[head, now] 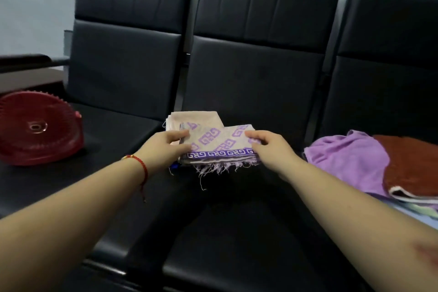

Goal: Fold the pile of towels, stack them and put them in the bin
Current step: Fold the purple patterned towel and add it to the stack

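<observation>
A folded beige towel (213,142) with a purple key pattern is seen in the middle of the frame, lying on the black seat (237,220) of the central chair, its fringed edge turned toward the camera. The left hand (166,147) is placed at the left side of this towel; its fingers are curled over the edge and the cloth is pinched between thumb and fingers. The right hand (270,147) is placed at the right side, where the patterned corner is gripped by the bent fingers (the thumb is mostly hidden behind the cloth). A red cord (139,166) is worn on the left wrist. At the left of the frame a red bin (40,130) is seen lying on its side on the neighbouring seat, its slatted bottom facing the camera, well apart from the towel. At the right of the frame a pile (379,168) of unfolded towels is found: a lilac towel (346,161) below, and a rust towel (417,166) with a white border lying on top of it. Paler cloths are visible under these two at the lower right, but their form cannot be told.
</observation>
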The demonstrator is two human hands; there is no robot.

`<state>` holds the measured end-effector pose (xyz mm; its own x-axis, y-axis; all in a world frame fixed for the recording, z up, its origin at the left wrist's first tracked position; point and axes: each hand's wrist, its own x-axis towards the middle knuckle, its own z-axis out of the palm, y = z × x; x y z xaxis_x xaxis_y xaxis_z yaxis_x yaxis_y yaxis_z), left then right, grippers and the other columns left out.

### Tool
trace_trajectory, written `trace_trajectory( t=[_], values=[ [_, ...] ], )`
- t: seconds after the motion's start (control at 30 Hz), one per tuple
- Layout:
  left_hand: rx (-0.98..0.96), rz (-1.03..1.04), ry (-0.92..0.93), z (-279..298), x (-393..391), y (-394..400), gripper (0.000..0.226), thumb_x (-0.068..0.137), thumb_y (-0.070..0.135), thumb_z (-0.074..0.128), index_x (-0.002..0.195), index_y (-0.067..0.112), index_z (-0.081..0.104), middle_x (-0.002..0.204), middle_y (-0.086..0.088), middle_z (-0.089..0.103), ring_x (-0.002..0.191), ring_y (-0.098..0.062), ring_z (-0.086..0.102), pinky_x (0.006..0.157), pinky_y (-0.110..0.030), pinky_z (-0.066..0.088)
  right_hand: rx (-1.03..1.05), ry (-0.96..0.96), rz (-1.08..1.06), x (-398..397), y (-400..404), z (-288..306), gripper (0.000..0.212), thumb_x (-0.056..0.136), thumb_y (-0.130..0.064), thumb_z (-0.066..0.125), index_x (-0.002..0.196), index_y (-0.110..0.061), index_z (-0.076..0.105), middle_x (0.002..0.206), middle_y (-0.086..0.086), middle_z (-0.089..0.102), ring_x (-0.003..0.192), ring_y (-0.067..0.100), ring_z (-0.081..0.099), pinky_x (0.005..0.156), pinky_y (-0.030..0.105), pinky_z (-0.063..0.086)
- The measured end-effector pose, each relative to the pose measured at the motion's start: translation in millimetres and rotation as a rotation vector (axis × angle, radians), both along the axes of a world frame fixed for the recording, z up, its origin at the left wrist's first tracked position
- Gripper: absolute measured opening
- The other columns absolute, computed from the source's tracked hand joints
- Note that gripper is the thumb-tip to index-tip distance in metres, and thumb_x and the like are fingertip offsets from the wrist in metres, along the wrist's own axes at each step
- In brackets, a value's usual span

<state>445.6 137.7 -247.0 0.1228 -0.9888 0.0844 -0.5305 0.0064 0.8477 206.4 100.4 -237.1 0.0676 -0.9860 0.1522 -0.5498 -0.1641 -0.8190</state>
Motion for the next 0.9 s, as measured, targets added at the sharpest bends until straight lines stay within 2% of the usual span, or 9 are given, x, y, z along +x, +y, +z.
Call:
trace_trajectory(
  t=[0.1,0.23,0.3,0.37,0.47,0.53,0.67,0.83,0.9],
  values=[
    [-0.024,0.045,-0.003,7.9,22.3,-34.8,0.05,0.085,0.025,0.068,0.133,0.026,0.054,0.129,0.007,0.059,0.114,-0.01,0.057,0.102,-0.026,0.041,0.045,-0.039,0.038,25.0,-42.9,10.1,0.039,0.098,-0.008,0.042,0.132,-0.023,0.056,0.117,0.0,0.057,0.087,0.01,0.061,0.064,0.013,0.048],
    [-0.051,0.102,-0.041,11.3,42.4,-76.9,0.054,0.086,0.028,0.067,0.137,0.025,0.05,0.131,0.007,0.057,0.117,-0.009,0.054,0.096,-0.021,0.038,0.052,-0.015,0.048,49.6,-93.8,7.1,0.042,0.099,-0.008,0.04,0.137,-0.022,0.051,0.13,0.005,0.054,0.09,0.013,0.06,0.063,0.016,0.047],
    [-0.064,0.134,-0.015,5.5,48.5,-97.1,0.054,0.086,0.027,0.067,0.138,0.023,0.05,0.131,0.006,0.057,0.117,-0.01,0.054,0.098,-0.021,0.038,0.053,0.012,0.054,57.1,-114.8,1.6,0.043,0.1,-0.009,0.039,0.139,-0.023,0.049,0.129,0.004,0.054,0.089,0.012,0.059,0.063,0.017,0.047],
    [-0.017,0.148,-0.016,-7.0,51.9,-112.4,0.053,0.087,0.024,0.067,0.137,0.019,0.05,0.13,0.006,0.057,0.117,-0.012,0.055,0.099,-0.022,0.038,0.06,0.063,0.051,61.8,-129.4,-6.8,0.044,0.099,-0.008,0.039,0.14,-0.024,0.047,0.133,0.003,0.052,0.096,0.014,0.058,0.072,0.023,0.05],
    [0.109,0.136,-0.003,-33.5,49.3,-121.4,0.051,0.089,0.027,0.063,0.138,0.02,0.049,0.13,-0.003,0.059,0.112,-0.023,0.059,0.1,-0.034,0.045,0.033,0.209,0.047,63.4,-133.0,-25.7,0.045,0.099,-0.015,0.041,0.142,-0.026,0.043,0.142,0.001,0.047,0.097,0.014,0.055,0.083,0.028,0.047],
    [0.09,0.193,-0.093,-42.0,44.8,-115.7,0.05,0.092,0.034,0.057,0.139,0.022,0.046,0.136,-0.003,0.054,0.119,-0.025,0.054,0.102,-0.035,0.042,0.0,0.204,0.061,59.4,-125.0,-37.3,0.045,0.099,-0.025,0.044,0.144,-0.027,0.039,0.142,0.0,0.046,0.095,0.012,0.056,0.08,0.026,0.045],
    [-0.135,0.332,-0.431,-21.8,22.7,-93.7,0.048,0.093,0.038,0.049,0.139,0.026,0.044,0.152,-0.002,0.032,0.137,-0.028,0.031,0.111,-0.04,0.024,-0.021,0.186,-0.002,23.6,-101.2,-36.2,0.052,0.097,-0.034,0.05,0.146,-0.024,0.036,0.148,0.002,0.039,0.126,0.019,0.047,0.091,0.027,0.038],
    [-0.217,0.048,-0.381,-1.7,-65.6,-62.9,0.037,0.093,0.026,0.052,0.13,0.021,0.054,0.146,0.002,0.041,0.133,-0.019,0.038,0.111,-0.031,0.026,-0.043,0.307,-0.116,-56.8,-26.2,-33.6,0.037,0.093,-0.033,0.055,0.129,-0.025,0.054,0.125,0.003,0.057,0.096,0.014,0.058,0.084,0.026,0.045],
    [-0.186,-0.109,-0.357,-4.3,-118.7,-49.1,0.037,0.094,0.027,0.052,0.131,0.021,0.053,0.151,0.001,0.035,0.134,-0.019,0.038,0.111,-0.029,0.027,-0.037,0.373,-0.151,-94.7,11.8,-29.4,0.034,0.092,-0.029,0.057,0.125,-0.024,0.057,0.12,0.001,0.057,0.102,0.015,0.058,0.088,0.025,0.043]
  ],
)
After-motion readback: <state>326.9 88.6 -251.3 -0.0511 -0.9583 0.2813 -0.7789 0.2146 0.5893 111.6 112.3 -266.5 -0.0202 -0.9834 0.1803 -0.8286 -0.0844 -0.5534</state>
